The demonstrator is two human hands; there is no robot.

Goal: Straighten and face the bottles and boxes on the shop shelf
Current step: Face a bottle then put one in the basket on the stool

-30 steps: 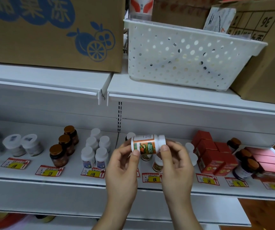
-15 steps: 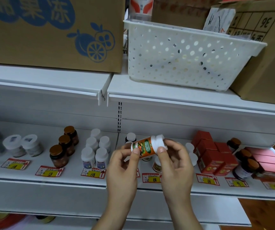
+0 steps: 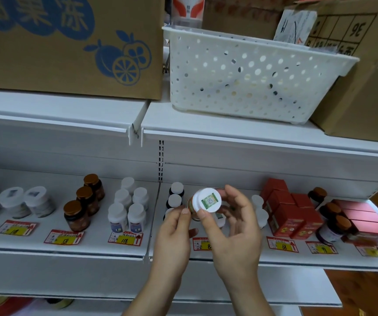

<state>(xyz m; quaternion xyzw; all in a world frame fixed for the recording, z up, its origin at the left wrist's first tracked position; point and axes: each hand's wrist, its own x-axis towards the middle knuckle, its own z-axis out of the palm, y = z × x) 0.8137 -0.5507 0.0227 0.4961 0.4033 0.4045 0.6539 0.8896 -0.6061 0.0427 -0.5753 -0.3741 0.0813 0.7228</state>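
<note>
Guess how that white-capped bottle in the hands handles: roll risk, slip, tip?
The bottle looks round-bodied, so laid on its side it would probably roll. Its wide flat white cap and squat shape suggest it stands stably upright. Left hand and right hand hold it by fingertips alone, so it is likely light; the smooth plastic could slip in a loose grip.

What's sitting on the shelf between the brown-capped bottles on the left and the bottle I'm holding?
In the head view, a cluster of white-capped bottles stands between the amber bottles and the held bottle, plus two dark, white-capped bottles nearer it.

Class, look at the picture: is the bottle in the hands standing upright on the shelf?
No: the bottle is held off the shelf, tipped so its white cap faces the camera.
</note>
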